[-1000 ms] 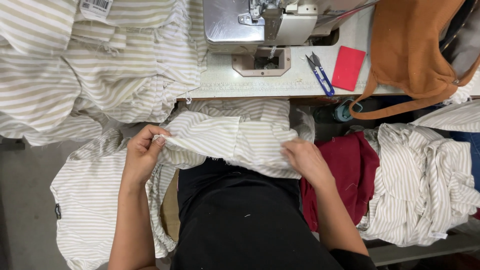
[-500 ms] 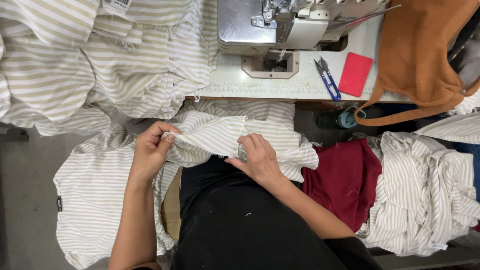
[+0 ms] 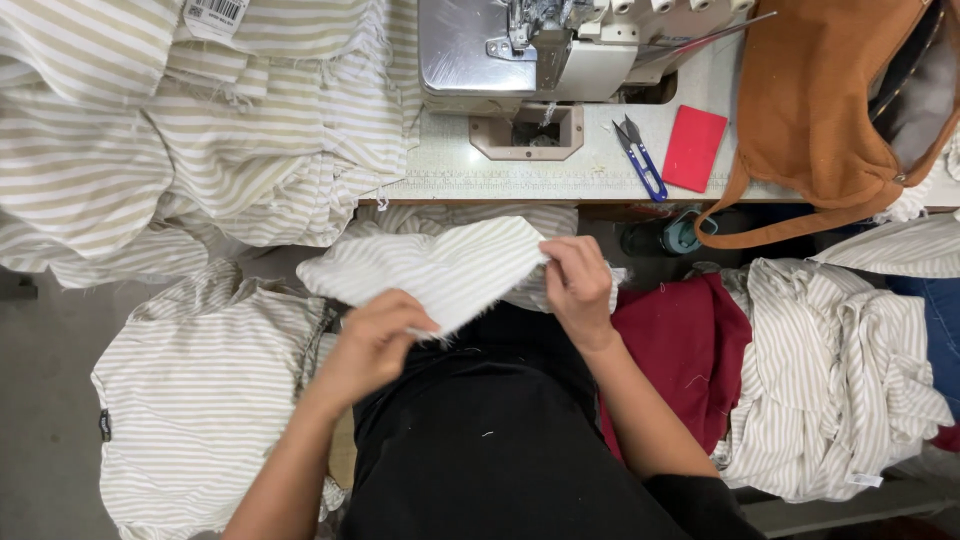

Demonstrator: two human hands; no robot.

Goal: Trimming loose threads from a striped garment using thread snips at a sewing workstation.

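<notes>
Since half a second ago the right hand [image 3: 578, 290] has shifted out to the far corner of the beige-and-white striped fabric piece [image 3: 440, 270], and the piece, bunched before, is now being spread flat. Left hand [image 3: 372, 345] is pinching the near edge, fingers closed on the cloth; right hand is gripping the upper right corner, fingers curled over it. The piece is being held in the air above the lap, just short of the white desk [image 3: 600, 180], not yet under the grey industrial sewing machine [image 3: 520, 50]. Judging by this, the piece is being straightened and nothing is being stitched at this point; the needle area is standing bare. Heaps of similar striped cloth are lying left [image 3: 120, 170] and right [image 3: 840, 370], so much handling appears done or waiting; which, I cannot tell. Blue-handled thread snips [image 3: 640, 160] and a flat red card [image 3: 694, 148] are resting on the desk beside a tan leather bag [image 3: 830, 110]. The machine's top is being cut off by the frame; dark red cloth [image 3: 680, 350] is partly hidden behind the right forearm.
</notes>
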